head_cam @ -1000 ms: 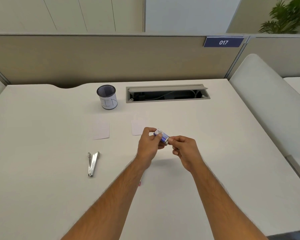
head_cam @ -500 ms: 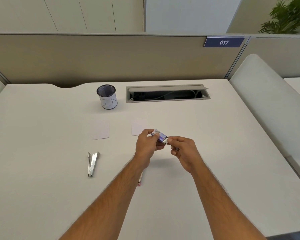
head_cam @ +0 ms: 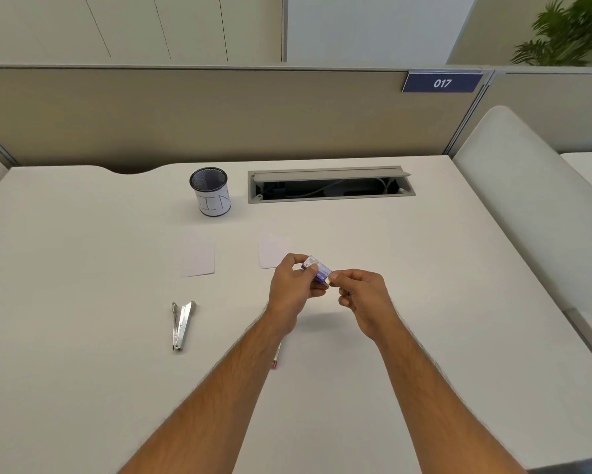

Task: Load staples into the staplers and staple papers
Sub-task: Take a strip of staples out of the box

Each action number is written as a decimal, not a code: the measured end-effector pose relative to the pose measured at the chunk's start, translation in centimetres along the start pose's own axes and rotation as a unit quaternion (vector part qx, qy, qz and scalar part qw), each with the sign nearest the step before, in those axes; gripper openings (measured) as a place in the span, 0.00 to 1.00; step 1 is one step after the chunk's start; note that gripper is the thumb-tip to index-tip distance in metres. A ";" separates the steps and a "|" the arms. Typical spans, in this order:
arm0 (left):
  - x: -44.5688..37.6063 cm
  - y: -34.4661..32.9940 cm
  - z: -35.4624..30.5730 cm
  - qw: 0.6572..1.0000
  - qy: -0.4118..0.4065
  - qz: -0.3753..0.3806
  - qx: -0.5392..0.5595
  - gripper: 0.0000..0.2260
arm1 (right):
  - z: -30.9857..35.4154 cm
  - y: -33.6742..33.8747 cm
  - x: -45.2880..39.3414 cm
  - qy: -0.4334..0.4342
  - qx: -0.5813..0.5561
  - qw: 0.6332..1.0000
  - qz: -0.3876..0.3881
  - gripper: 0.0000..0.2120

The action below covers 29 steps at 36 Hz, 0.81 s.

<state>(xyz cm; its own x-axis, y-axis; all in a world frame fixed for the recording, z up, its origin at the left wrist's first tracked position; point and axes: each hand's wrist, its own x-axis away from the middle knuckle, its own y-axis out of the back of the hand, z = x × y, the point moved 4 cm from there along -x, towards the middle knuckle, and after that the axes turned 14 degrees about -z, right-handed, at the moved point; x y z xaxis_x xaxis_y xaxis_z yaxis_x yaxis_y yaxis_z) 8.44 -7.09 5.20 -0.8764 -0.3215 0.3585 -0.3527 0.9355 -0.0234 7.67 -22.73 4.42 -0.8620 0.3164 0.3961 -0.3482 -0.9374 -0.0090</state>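
A small blue and white staple box (head_cam: pixel 317 269) is held above the middle of the white desk (head_cam: pixel 82 388). My left hand (head_cam: pixel 292 289) grips its far end, and my right hand (head_cam: pixel 364 299) pinches its near end with thumb and forefinger. A silver stapler (head_cam: pixel 182 325) lies hinged open on the desk to the left, apart from both hands. Two small white papers lie flat beyond: one (head_cam: pixel 198 256) at the left, the other (head_cam: pixel 272 254) partly hidden behind my left hand. A pink-tipped object (head_cam: pixel 276 358) shows under my left forearm, mostly hidden.
A black mesh pen cup (head_cam: pixel 210 191) with a white label stands at the back. Right of it is an open cable tray (head_cam: pixel 330 184) set into the desk. A beige partition runs along the far edge, and a padded white divider (head_cam: pixel 527 206) borders the right side.
Both hands have stayed almost in place on the staple box. The box has tilted a little and my right fingers have shifted slightly on its end.
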 end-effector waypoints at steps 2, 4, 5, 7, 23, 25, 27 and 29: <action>0.0 0.0 -0.1 1.000 -0.001 0.002 -0.001 0.06 | 0.0 0.0 -0.1 0.003 0.002 1.000 -0.001 0.04; 0.1 -0.1 -0.2 1.000 -0.005 0.007 -0.002 0.06 | -0.1 0.1 -0.1 0.004 0.006 1.000 -0.006 0.03; 0.2 -0.1 -0.3 1.000 -0.008 0.010 -0.004 0.06 | -0.1 0.1 -0.2 0.004 0.008 1.000 -0.009 0.03; 0.3 -0.2 -0.3 1.000 -0.009 0.016 -0.006 0.06 | -0.2 0.2 -0.3 0.001 0.007 1.000 -0.014 0.04; -0.9 -1.0 -0.2 0.948 -0.114 0.093 -0.283 0.22 | 1.2 0.0 -0.6 0.113 0.200 0.968 0.100 0.31; -1.0 -1.3 -0.1 0.922 -0.135 0.117 -0.344 0.24 | 1.3 0.2 -1.1 0.146 0.246 0.954 0.094 0.32; -1.0 -1.4 0.1 0.908 -0.145 0.127 -0.373 0.25 | 1.5 0.3 -1.5 0.169 0.279 0.941 0.094 0.30; -1.1 -1.7 0.4 0.905 -0.146 0.128 -0.379 0.25 | 1.5 0.2 -1.9 0.182 0.310 0.928 0.101 0.27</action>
<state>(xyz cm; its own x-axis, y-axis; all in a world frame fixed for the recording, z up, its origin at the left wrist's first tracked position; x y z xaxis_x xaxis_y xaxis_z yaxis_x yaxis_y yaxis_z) 9.87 -8.34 4.49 -0.9857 -0.0022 0.1684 0.1034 0.7813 0.6155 9.76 -23.76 5.02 -0.9931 0.0475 0.1075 0.0161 -0.8509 0.5251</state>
